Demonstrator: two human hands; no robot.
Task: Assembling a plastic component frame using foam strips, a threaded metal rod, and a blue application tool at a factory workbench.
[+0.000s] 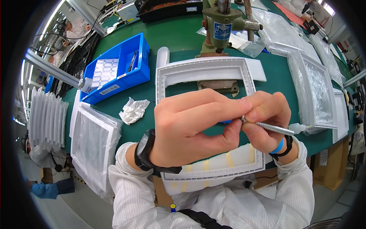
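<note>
Pinching a slim metal rod [275, 128] between thumb and fingers, the right hand [268, 120] leaves the ridged shaft projecting toward the right. The left hand [190, 124] curls beside the rod's inner end, its fingertips meeting the right's; whether it grips anything cannot be told. Both hands partly hide a rigid white rectangular frame [162, 82], beneath which lies soft-looking white padding [256, 69]. Beyond stands a green metal press [221, 17]; leftward, a crumpled tissue [133, 110] and glossy blue bin [127, 84].
</note>
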